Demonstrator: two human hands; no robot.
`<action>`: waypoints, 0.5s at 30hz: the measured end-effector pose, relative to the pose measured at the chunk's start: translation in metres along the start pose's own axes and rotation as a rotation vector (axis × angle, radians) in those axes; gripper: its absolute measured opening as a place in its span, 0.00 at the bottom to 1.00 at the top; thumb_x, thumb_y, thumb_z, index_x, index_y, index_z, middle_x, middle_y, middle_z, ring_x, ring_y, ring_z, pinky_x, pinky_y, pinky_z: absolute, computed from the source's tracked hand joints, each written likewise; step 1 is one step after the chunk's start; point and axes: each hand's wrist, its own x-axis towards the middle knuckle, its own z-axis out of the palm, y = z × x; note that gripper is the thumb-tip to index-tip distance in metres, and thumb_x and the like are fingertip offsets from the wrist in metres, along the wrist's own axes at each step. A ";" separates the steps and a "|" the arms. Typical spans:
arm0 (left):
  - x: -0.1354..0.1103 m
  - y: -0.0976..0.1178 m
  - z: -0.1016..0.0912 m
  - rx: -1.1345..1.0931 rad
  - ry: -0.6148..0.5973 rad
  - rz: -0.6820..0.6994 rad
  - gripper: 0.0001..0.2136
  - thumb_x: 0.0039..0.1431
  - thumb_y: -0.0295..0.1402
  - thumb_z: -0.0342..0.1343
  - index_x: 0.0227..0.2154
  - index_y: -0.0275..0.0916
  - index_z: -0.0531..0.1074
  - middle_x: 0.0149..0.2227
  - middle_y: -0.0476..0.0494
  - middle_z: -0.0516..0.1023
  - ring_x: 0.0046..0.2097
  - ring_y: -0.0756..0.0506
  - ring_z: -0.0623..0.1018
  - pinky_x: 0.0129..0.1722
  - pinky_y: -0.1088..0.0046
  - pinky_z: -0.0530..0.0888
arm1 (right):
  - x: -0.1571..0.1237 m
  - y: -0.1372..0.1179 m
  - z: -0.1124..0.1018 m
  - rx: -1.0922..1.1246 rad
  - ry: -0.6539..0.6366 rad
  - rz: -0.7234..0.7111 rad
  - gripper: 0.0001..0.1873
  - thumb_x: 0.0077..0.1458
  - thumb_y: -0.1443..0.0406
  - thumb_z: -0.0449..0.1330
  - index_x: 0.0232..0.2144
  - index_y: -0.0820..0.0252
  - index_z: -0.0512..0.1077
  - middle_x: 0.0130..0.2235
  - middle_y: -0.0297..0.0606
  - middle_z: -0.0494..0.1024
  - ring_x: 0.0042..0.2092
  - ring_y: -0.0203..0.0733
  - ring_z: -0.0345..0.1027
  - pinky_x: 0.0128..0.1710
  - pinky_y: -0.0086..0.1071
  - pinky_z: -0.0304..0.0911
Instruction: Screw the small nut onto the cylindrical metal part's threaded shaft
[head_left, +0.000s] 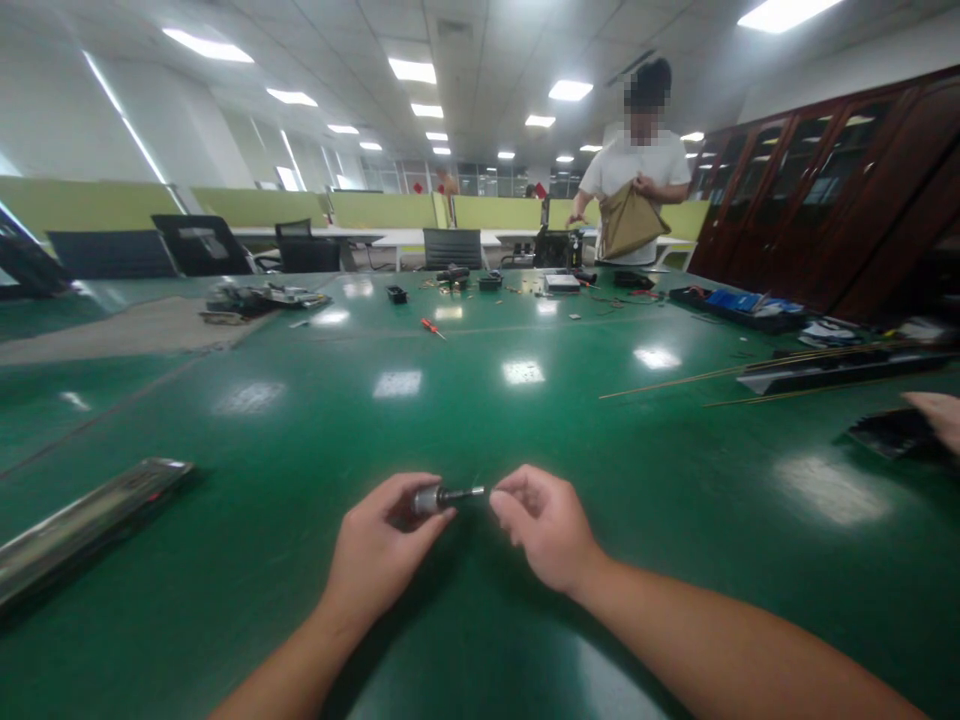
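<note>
My left hand [379, 545] is closed around a small silver cylindrical part [429, 499], low over the green table [465, 400]. A thin dark shaft [463, 492] sticks out of that part to the right. My right hand [541, 525] pinches the shaft's far tip with thumb and forefinger; the other fingers are curled. Both hands hover near the table's front edge, close together.
A long metal strip [82, 520] lies at the left. Thin brass rods [697, 375] and a dark bar [840, 368] lie at the right, beside another person's hand [937, 415]. A red-handled screwdriver [432, 327] and small parts sit further back. A person [637, 170] stands at the far end holding a tan bag.
</note>
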 end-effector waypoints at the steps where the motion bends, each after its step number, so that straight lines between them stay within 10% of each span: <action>1: 0.001 0.000 0.000 -0.037 0.008 -0.043 0.15 0.51 0.41 0.65 0.39 0.40 0.73 0.38 0.44 0.80 0.38 0.44 0.80 0.38 0.71 0.78 | 0.000 0.001 0.000 0.032 -0.002 0.005 0.14 0.59 0.56 0.59 0.30 0.62 0.71 0.22 0.30 0.69 0.21 0.31 0.60 0.21 0.25 0.55; 7: 0.010 -0.009 -0.002 -0.259 0.084 -0.180 0.22 0.49 0.44 0.67 0.41 0.38 0.66 0.42 0.38 0.80 0.44 0.40 0.81 0.48 0.61 0.78 | 0.003 0.008 0.002 0.119 -0.099 0.057 0.29 0.63 0.44 0.48 0.23 0.60 0.66 0.16 0.29 0.63 0.18 0.32 0.56 0.17 0.26 0.52; 15: 0.007 -0.009 -0.046 0.113 0.140 -0.148 0.24 0.48 0.53 0.64 0.42 0.40 0.78 0.44 0.42 0.80 0.41 0.41 0.81 0.42 0.68 0.79 | 0.000 0.004 0.001 -0.014 -0.118 -0.074 0.32 0.64 0.44 0.47 0.16 0.58 0.60 0.17 0.29 0.59 0.21 0.32 0.54 0.23 0.28 0.51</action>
